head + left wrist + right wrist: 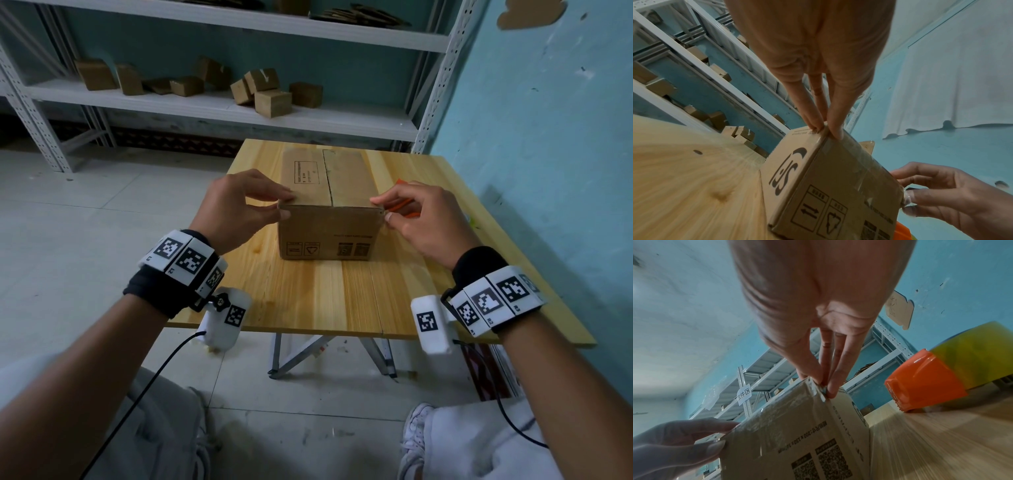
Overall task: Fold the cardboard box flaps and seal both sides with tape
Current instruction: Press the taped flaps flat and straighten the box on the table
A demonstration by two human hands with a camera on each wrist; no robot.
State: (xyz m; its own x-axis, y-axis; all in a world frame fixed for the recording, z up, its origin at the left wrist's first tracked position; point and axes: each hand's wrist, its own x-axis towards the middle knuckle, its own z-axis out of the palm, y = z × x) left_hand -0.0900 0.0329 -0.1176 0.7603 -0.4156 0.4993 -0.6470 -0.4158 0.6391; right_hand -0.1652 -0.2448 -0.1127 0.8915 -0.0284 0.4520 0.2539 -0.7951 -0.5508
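Observation:
A closed cardboard box (329, 222) stands on the wooden table (325, 294), its top flaps meeting in a middle seam. Clear tape (849, 151) runs along the near top edge. My left hand (287, 206) pinches the box's near left top corner, fingers on top and thumb on the front face. My right hand (381, 209) pinches the tape end at the near right top corner (825, 389). An orange tape dispenser (920, 382) with a yellowish roll (978, 353) lies just right of the box, mostly hidden behind my right hand in the head view.
A white metal shelf (219, 109) behind the table holds several small cardboard boxes. A blue wall (531, 137) runs close along the table's right side. The table's near edge lies just above my knees.

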